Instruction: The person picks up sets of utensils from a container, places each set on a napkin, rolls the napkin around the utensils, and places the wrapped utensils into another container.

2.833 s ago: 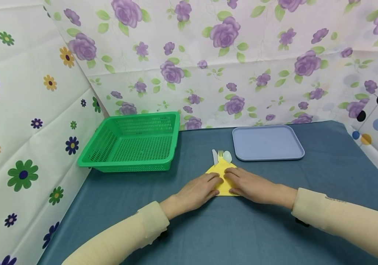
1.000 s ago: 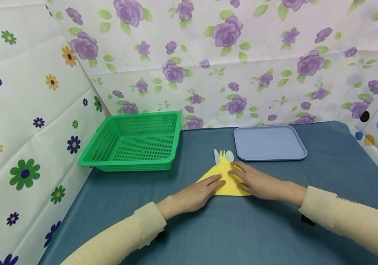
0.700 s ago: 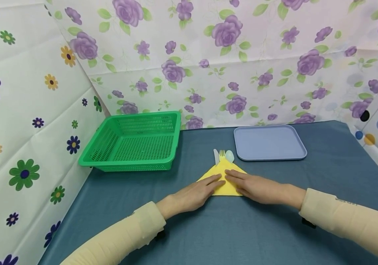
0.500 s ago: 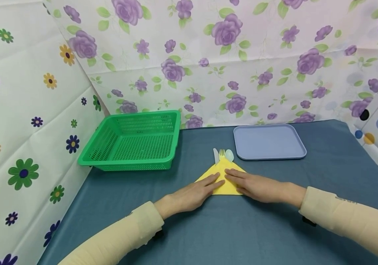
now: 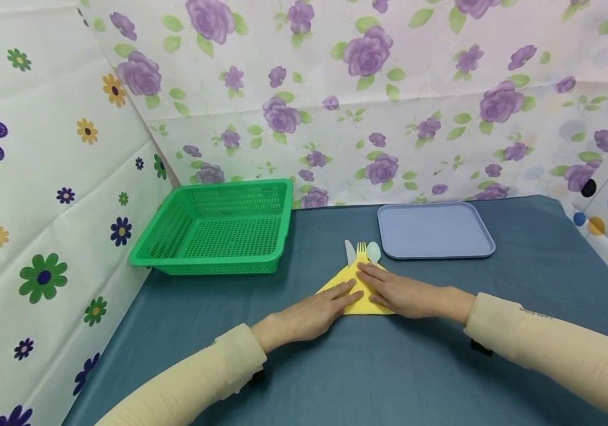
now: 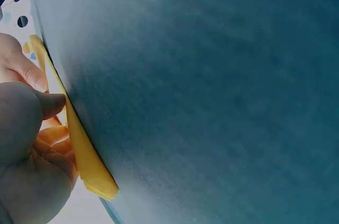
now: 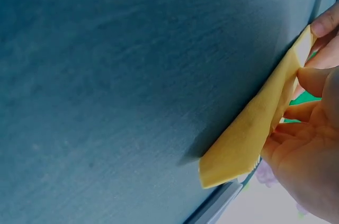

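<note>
A folded yellow napkin [image 5: 359, 306] lies on the table, roughly triangular with its point away from me. From its top stick out a pale knife [image 5: 349, 253], a yellow fork [image 5: 361, 248] and a pale green spoon [image 5: 373, 252]; their handles are hidden. My left hand [image 5: 309, 313] rests with outstretched fingers on the napkin's left side. On its right side lies my right hand [image 5: 405, 293], fingers extended, the fingertips near the middle just below the fork. Both wrist views show the napkin's near edge [image 7: 249, 139] slightly raised off the cloth, with thumbs touching it.
A green perforated basket [image 5: 203, 261] stands at the back left. Just right of the cutlery, at the back, lies a blue-grey tray [image 5: 437, 256]. Dark blue cloth [image 5: 368, 373] covers the table. Flowered sheets [image 5: 330, 160] hang behind and at the left.
Since the earliest frame, the napkin has spread wider at its base and my fingers have straightened. Lately my right hand has slid slightly left and up over it; my left hand has stayed put.
</note>
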`<action>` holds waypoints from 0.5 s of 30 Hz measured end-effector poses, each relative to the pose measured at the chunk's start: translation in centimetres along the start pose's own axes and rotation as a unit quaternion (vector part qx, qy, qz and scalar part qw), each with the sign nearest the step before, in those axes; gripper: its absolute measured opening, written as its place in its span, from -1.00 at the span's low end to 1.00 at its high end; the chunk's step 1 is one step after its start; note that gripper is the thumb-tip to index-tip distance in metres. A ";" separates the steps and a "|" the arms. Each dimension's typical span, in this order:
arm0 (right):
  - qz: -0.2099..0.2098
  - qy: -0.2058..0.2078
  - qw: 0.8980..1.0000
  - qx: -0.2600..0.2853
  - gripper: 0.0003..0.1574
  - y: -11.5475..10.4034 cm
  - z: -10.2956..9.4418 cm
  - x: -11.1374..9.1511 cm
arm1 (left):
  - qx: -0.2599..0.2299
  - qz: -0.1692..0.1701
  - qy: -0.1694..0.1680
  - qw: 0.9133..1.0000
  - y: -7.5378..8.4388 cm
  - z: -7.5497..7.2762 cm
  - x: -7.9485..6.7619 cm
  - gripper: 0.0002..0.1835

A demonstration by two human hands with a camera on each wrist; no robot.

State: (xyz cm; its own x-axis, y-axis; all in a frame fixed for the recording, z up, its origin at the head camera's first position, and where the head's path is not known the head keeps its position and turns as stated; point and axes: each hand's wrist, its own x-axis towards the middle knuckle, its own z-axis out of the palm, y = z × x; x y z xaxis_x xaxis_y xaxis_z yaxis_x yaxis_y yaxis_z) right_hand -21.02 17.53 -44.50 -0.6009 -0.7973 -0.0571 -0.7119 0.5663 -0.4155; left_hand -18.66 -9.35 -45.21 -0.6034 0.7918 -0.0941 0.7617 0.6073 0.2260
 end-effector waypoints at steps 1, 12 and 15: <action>-0.001 0.000 1.000 0.001 -0.27 0.1 0.0 0.0 | -0.005 -0.003 0.002 1.000 0.0 0.0 0.1 -0.45; 0.021 0.014 1.000 0.000 -0.30 -0.1 -0.3 0.7 | 0.010 -0.024 0.013 1.000 0.4 -0.6 0.8 -0.47; 0.034 0.013 0.999 0.001 -0.29 -0.2 -0.4 0.7 | 0.011 -0.027 0.012 1.000 0.5 -0.6 0.8 -0.47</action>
State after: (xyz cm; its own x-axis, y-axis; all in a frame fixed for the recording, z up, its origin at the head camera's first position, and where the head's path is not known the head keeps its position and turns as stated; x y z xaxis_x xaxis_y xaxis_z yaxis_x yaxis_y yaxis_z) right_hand -21.43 16.92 -44.13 -0.6575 -0.7509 -0.0620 -0.6677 0.6188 -0.4138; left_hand -18.86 -8.47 -44.60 -0.6485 0.7567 -0.0828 0.7332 0.6502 0.1991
